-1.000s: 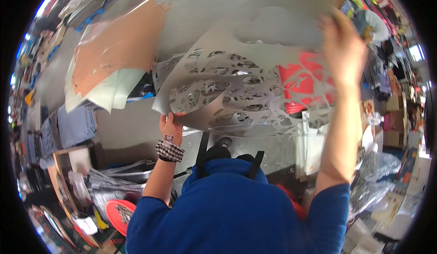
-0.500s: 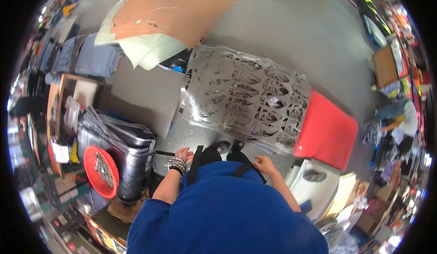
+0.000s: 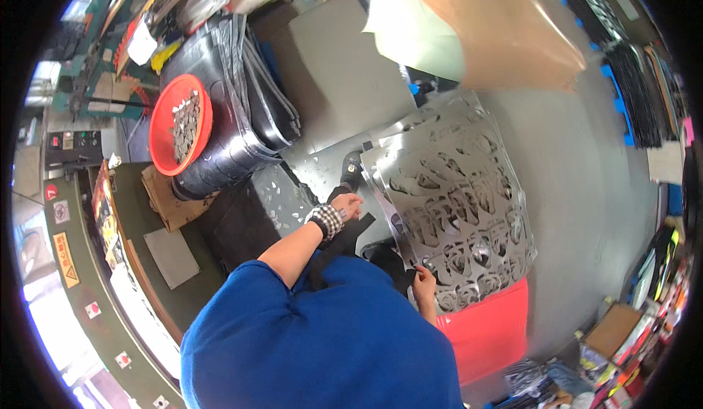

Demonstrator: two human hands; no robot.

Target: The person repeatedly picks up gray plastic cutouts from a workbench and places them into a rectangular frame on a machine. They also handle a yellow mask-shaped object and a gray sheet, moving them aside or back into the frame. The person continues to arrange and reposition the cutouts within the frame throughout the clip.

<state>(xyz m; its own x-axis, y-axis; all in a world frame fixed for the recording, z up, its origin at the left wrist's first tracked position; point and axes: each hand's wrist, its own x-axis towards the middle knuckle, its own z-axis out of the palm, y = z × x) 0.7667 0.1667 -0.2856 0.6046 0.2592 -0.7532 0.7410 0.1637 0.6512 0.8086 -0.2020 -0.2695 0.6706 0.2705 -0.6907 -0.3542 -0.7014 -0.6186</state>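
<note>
My left hand (image 3: pixel 347 205), with a checked band at the wrist, hangs in front of my body above the floor. Its fingers are loosely bent and hold nothing that I can see. Close to the near edge of a stack of grey sheets (image 3: pixel 455 194) is my right hand (image 3: pixel 423 286), its fingers slightly curled and apparently empty. Whether it touches the sheets I cannot tell. Rows of curved shapes are cut out of these sheets. A red sheet or panel (image 3: pixel 489 333) lies at the stack's near end.
To the left, a red basin (image 3: pixel 205 120) of small grey pieces rests on bent black sheets (image 3: pixel 233 134). A green machine (image 3: pixel 77 255) stands at lower left. Tan and pale sheets (image 3: pixel 476 24) rise beyond the stack. White scraps litter the floor (image 3: pixel 274 200) beside my foot.
My body has turned left, so the basin, machine and stack have swung clockwise in view. My left hand has gone from spread fingers to a looser bend.
</note>
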